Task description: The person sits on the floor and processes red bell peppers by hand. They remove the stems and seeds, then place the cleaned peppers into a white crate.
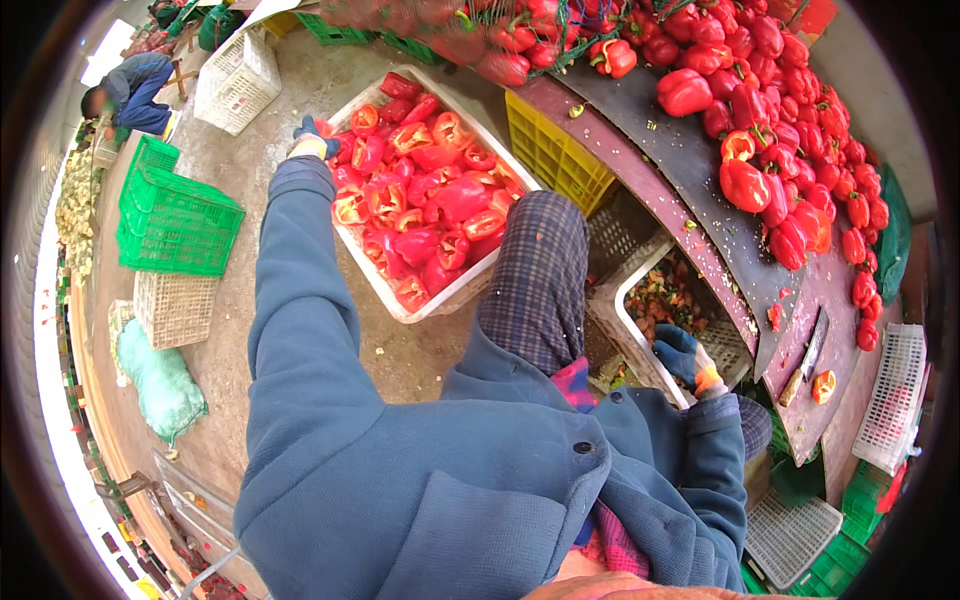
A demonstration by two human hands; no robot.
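Observation:
My left hand (311, 142), in a dark blue and pale work glove, is at the left corner of a white plastic crate (529, 178). A red bell pepper piece (322, 127) shows between its thumb and fingers. Hollowed red bell peppers (420, 195) fill this crate, many with their cut openings facing up. My right hand (682, 360), in a blue and orange glove, is over the near side of a second white crate (624, 300) holding pepper scraps (664, 296). Its fingers look bent, and whether they grip anything is hidden.
A kitchen knife (808, 356) and a cut pepper top (823, 387) lie on the worktable (806, 416) at right, below piled whole red peppers (780, 135). A yellow crate (555, 150) stands under its edge. Green crates (180, 217) are stacked at left; a person (139, 94) bends beyond.

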